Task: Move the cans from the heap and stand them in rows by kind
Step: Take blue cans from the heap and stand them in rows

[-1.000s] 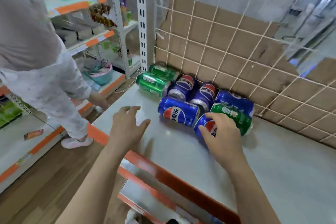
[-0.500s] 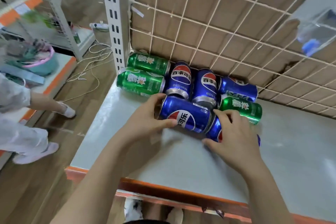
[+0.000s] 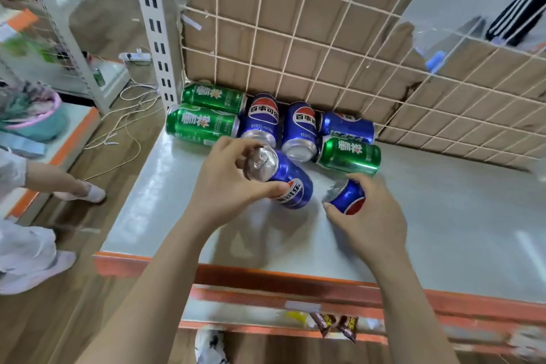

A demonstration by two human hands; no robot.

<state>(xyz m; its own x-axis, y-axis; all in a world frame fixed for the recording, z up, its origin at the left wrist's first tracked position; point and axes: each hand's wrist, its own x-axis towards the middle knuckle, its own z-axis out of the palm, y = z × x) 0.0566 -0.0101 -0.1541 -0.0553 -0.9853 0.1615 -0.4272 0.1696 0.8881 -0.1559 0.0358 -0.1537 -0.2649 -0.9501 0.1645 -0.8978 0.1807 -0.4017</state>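
Observation:
A heap of cans lies on its side at the back left of the grey shelf (image 3: 443,216), against the wire grid. My left hand (image 3: 227,186) grips a blue Pepsi can (image 3: 291,183), tilted with its silver top toward me, lifted off the heap. My right hand (image 3: 372,216) is closed around a second blue Pepsi can (image 3: 347,198), low over the shelf. Behind them lie two green cans (image 3: 204,124) at the left, two blue cans (image 3: 263,121) in the middle, a third blue can (image 3: 345,127) and a green can (image 3: 350,155) at the right.
A wire grid backed with cardboard (image 3: 295,38) closes the shelf's rear. A white upright post (image 3: 156,26) stands at the back left corner. The shelf's orange front edge (image 3: 266,278) is near me. Another person's legs (image 3: 44,186) stand in the aisle at left.
Both hands have closed on blue cans. My left hand lifted and tilted its can up off the heap; my right hand drew the other blue can toward me.

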